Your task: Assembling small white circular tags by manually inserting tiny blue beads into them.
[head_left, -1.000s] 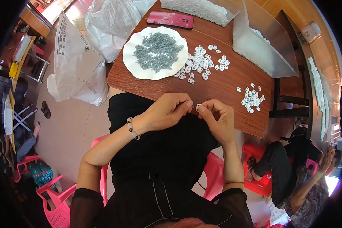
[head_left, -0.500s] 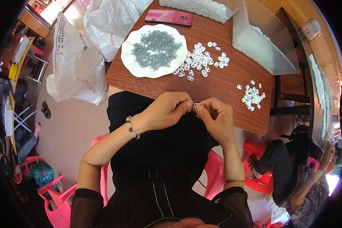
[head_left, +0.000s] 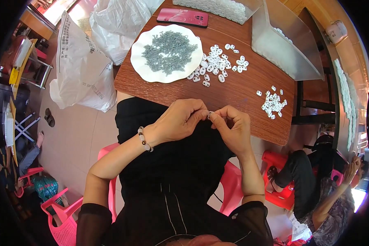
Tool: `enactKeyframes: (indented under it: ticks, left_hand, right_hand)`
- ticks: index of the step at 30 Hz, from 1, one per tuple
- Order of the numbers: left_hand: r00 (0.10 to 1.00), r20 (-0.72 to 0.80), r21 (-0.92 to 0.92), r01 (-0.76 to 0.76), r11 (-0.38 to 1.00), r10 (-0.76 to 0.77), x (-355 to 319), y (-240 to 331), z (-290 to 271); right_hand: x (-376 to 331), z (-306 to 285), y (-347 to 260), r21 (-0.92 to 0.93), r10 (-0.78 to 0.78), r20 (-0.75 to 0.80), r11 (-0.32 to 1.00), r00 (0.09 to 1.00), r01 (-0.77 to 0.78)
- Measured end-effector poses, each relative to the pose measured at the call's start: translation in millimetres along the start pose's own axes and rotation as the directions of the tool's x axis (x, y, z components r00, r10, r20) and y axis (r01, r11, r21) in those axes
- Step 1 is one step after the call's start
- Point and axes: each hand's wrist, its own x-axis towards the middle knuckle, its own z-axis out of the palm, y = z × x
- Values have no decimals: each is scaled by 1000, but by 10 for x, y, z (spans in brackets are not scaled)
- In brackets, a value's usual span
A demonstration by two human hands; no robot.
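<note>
My left hand [head_left: 184, 119] and my right hand [head_left: 235, 128] meet at the table's near edge, fingertips almost touching. Between the right thumb and fingers is a small white plastic piece [head_left: 210, 115] like the holed oval ones on the table. The left thumb and forefinger are pinched together against it; whatever they hold is too small to make out. Beyond the hands stands a white scalloped plate [head_left: 137, 61] heaped with small grey spring-like pieces [head_left: 168, 51]. Loose white oval pieces with holes [head_left: 214, 61] lie beside it, and a smaller pile [head_left: 273, 103] sits farther right.
A pink phone [head_left: 182, 17] lies at the table's [head_left: 238, 98] far side. Clear-walled bins [head_left: 287, 49] of white pieces stand at the far right. White sacks [head_left: 84, 69] are on the left. Another person's arm [head_left: 332, 201] is at the lower right, near a red stool [head_left: 281, 192].
My hands stay almost in place, with only a slight shift of the fingers around the small white piece. The piles and plate look the same.
</note>
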Motion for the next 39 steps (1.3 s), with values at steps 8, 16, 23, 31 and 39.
enactKeyframes:
  ticks: [8, 16, 23, 31, 39]
  left_hand:
    - [999, -37, 10, -27, 1000, 27, -8, -18, 32]
    - [997, -49, -86, 52, 995, -56, -5, -38, 47]
    - [996, -61, -148, 58, 987, -68, 28, -79, 42]
    - [970, -75, -357, 191, 914, -232, 5, -53, -1]
    - [956, -74, -474, 217, 853, -284, -14, -34, 39]
  right_hand:
    - [-2, 11, -17, -5, 18, 13, 1000, 1000, -18]
    - [9, 17, 17, 87, 25, -23, 996, 999, -23]
    - [16, -11, 4, 165, 49, -19, 985, 999, -45]
    - [22, -3, 19, 200, 31, -69, 980, 997, -17]
    - [11, 0, 6, 199, 21, -55, 980, 998, -10]
